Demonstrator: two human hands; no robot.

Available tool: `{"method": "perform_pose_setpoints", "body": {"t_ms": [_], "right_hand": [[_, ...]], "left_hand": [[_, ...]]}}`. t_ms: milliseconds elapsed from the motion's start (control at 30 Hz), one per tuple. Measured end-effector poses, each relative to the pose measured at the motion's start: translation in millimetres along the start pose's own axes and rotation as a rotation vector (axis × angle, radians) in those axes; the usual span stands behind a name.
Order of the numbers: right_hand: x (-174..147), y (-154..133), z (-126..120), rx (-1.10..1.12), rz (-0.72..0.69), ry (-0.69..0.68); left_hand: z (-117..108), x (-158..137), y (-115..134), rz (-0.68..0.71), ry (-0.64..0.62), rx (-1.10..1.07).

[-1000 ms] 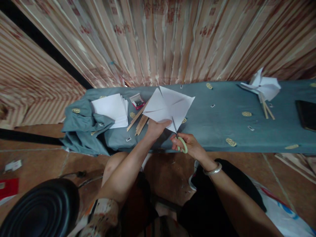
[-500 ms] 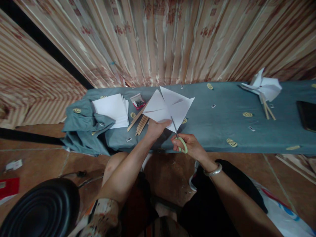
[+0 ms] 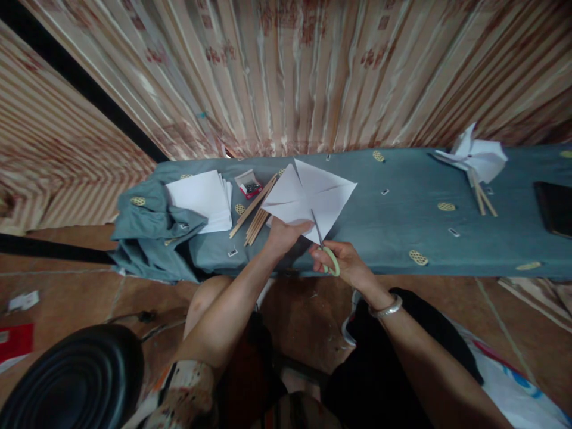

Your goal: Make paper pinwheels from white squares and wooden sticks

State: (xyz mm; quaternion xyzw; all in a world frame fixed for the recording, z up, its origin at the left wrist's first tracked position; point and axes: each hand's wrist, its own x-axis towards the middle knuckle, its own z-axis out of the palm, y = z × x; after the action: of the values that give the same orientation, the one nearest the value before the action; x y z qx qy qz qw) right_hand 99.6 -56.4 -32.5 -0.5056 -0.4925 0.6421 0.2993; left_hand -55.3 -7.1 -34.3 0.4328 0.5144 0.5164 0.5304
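A white square of paper (image 3: 328, 185), with slits running in from its corners, is pinched at its near edge by my left hand (image 3: 286, 235). My right hand (image 3: 342, 260) grips scissors (image 3: 331, 262) with light green handles. Their blades lie at the paper's near corner, pointing toward its middle. Just left of the paper are several wooden sticks (image 3: 257, 226) and a small open red-and-white box (image 3: 249, 185) of dark pins or tacks. Farther left lies a stack of white paper (image 3: 203, 199), partly under a fold of cloth.
Paper pinwheels (image 3: 485, 158) on sticks lie at the right of the cloth-covered bench (image 3: 393, 232). A dark flat object (image 3: 554, 208) sits at the right edge. Curtains (image 3: 286, 77) hang behind. A black round stool (image 3: 74, 378) stands at lower left.
The paper has shifted slightly to the right and down with my left hand. The scissors stay at its near corner, in my right hand.
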Motion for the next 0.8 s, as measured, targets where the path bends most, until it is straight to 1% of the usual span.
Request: {"method": "perform_pose_setpoints", "body": {"t_ms": [100,300,800], "right_hand": [[-0.3,-1.1,0.5,0.001,-0.002,0.003],[-0.6,-3.7,-2.0,-0.044,-0.022,0.012],[1.0,-5.8,-0.5,-0.046,-0.002,0.038]], "left_hand": [[0.1,0.4,-0.5,0.008,0.011,-0.018],[1.4,-3.1,0.2,-0.020,-0.069,-0.050],[2.5,-3.2,-1.8,-0.026,-0.051,-0.044]]}}
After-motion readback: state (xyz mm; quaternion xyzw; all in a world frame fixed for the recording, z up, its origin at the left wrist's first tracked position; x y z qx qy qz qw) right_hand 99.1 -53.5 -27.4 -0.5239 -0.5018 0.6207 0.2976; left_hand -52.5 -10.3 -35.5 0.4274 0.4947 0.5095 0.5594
